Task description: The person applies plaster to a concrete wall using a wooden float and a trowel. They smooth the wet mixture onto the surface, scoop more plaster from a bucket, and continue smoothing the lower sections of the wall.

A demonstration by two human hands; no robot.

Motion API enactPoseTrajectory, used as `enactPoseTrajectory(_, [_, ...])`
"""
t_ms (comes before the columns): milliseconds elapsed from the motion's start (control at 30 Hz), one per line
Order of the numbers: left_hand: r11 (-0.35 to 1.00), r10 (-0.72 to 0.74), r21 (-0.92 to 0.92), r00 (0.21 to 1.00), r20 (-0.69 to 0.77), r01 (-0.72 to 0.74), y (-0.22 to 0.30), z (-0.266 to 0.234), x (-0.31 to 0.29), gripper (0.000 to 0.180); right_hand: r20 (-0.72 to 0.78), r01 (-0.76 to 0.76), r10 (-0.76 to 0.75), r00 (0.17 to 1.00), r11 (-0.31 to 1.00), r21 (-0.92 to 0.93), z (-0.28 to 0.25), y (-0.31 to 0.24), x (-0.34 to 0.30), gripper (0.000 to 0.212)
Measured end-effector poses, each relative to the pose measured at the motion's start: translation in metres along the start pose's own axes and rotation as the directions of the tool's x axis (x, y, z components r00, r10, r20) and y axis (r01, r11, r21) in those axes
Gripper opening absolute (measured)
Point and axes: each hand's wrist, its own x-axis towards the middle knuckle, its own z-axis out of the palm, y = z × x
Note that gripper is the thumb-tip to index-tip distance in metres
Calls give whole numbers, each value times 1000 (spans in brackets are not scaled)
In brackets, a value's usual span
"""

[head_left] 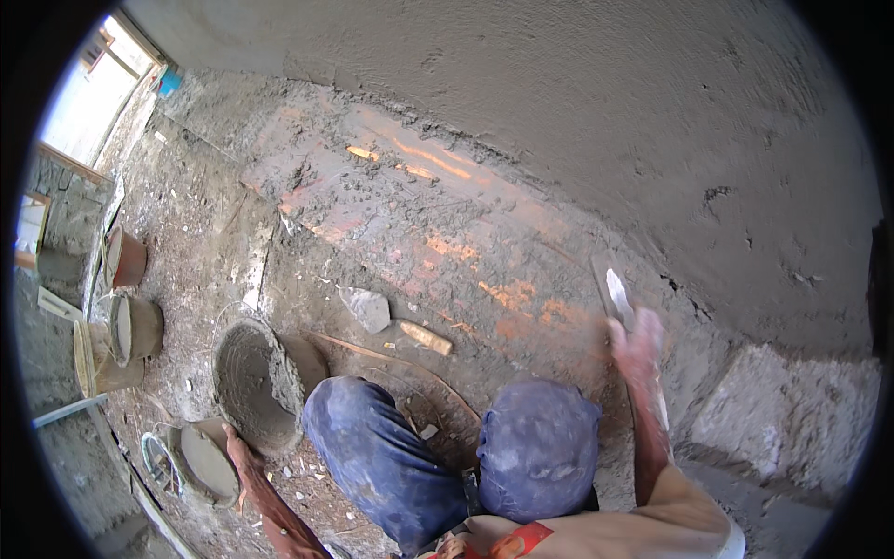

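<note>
My right hand (637, 340) is closed around the handle of a plastering trowel (617, 293), low over the mortar-smeared strip at the foot of the wall. The trowel's thin blade is seen nearly edge-on. At the lower left, my left hand (244, 455) is at the rim of a bucket (207, 463) with grey material in it, and its fingers seem to grip the rim. Right beside that hand stands a larger tub (223, 373), its inside coated with wet mortar. A pointing trowel with a grey blade (366, 309) and wooden handle (426, 337) lies on the ground before my knees.
A freshly plastered grey wall (596, 102) rises along the far side. More buckets (138, 328) and a reddish one (126, 258) stand at the left. A rough whitish block (782, 415) lies at the right. A bent strip (400, 361) and small rubble litter the floor.
</note>
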Motion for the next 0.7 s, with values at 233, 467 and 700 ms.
enactPoseTrajectory(233, [278,667,941,744,-45,-192,41,78,-13,52,59,-82,86,995,994,-69,-21,105,-79,43])
enactPoseTrajectory(467, [478,550,450,657,516,-754,50,297,-180,57,34,61,-71,997,970,236,-36,47,-63,32])
enactPoseTrajectory(700, [122,279,501,514,811,-857,14,314,-239,58,374,-109,-154,915,797,594,-54,-30,20,58])
